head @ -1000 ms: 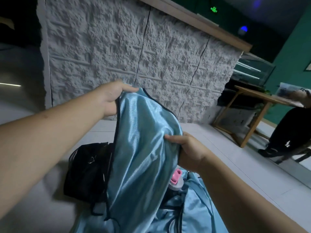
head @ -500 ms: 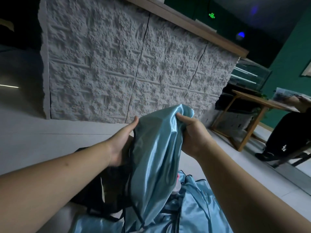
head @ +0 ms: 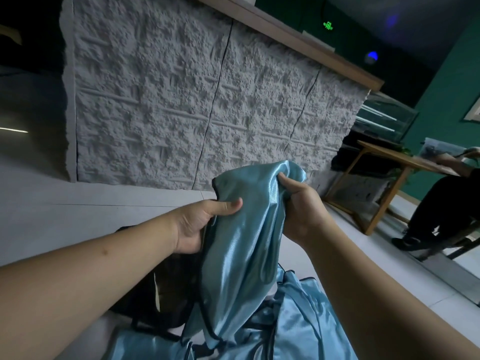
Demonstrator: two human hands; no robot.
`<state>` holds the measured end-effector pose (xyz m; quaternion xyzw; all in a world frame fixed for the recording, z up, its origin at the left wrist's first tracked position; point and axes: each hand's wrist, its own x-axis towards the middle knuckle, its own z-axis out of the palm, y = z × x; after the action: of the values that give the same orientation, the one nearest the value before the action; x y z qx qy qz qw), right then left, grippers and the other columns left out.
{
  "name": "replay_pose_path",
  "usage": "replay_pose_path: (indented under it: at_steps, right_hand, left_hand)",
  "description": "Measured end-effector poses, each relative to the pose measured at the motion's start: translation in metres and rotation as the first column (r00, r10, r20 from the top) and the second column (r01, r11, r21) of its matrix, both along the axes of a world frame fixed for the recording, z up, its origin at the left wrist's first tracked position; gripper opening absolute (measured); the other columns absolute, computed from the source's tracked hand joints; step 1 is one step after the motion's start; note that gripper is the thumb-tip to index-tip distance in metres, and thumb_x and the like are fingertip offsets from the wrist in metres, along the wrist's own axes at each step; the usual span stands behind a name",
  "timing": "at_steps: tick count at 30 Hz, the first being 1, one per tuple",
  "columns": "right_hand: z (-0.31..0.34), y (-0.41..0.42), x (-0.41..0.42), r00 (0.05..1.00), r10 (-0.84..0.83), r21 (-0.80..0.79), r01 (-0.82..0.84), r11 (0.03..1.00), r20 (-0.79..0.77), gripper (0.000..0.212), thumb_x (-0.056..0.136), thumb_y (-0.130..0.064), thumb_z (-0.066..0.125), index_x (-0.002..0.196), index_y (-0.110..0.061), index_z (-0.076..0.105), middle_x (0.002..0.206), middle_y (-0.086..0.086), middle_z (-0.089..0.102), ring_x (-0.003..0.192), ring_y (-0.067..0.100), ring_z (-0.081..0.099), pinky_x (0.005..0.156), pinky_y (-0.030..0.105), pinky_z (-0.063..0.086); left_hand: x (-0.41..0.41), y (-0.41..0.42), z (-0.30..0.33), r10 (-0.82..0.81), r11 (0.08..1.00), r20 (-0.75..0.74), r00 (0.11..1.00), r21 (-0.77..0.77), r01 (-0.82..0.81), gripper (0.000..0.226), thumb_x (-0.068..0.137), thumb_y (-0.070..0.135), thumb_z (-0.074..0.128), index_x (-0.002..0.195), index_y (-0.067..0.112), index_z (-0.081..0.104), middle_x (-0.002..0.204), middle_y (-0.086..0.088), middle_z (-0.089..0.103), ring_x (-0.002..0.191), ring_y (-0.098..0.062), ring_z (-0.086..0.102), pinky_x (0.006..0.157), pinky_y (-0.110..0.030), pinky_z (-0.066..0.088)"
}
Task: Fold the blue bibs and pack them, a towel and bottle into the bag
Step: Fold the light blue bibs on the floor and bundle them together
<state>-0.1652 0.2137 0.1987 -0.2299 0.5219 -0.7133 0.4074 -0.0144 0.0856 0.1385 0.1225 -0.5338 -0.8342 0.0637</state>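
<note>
Head view: my left hand and right hand pinch the blue bib; I should align its edges before creasing.

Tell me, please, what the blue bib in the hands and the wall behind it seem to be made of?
Blue bib: likely thin satin-like synthetic fabric; it shines, drapes in soft folds and has dark edge trim. Wall: rough grey stone-look panels, perhaps moulded foam or plaster; seams show between them.
</note>
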Motion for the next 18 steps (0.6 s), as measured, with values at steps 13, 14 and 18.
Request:
replay_pose_path:
  at_steps: [13,14,18]
  right_hand:
    - [-0.013,0.025,-0.022,0.927,0.315,0.160,-0.286,0.945,-0.203,0.077,0.076,-0.020,0.085,0.142,0.002,0.053,0.142,0.030,0.057,0.128,0.046,0.058,0.109,0.061,0.045]
    - [-0.017,0.025,-0.022,0.900,0.375,0.173,-0.342,0.924,-0.221,0.075,0.076,-0.011,0.083,0.143,0.002,0.051,0.142,0.030,0.056,0.128,0.047,0.057,0.109,0.062,0.045]
    - [-0.027,0.021,-0.019,0.912,0.318,0.187,-0.276,0.943,-0.260,0.072,0.076,0.017,0.067,0.143,-0.003,0.050,0.136,0.027,0.062,0.119,0.046,0.064,0.102,0.058,0.052]
  left_hand:
    - [0.011,-0.029,0.036,0.079,0.977,-0.031,0.996,-0.194,-0.084,0.033,0.074,-0.001,0.077,0.107,0.001,0.074,0.105,-0.022,0.075,0.088,-0.032,0.076,0.079,-0.045,0.063]
    - [0.009,-0.029,0.037,0.133,0.969,-0.020,0.991,-0.207,-0.134,0.030,0.080,-0.003,0.075,0.110,-0.001,0.071,0.106,-0.024,0.074,0.089,-0.034,0.075,0.081,-0.049,0.063]
    - [0.004,-0.035,0.035,0.230,0.944,0.016,0.973,-0.245,-0.220,0.038,0.090,-0.009,0.065,0.127,-0.001,0.060,0.110,-0.027,0.073,0.091,-0.040,0.075,0.077,-0.052,0.062]
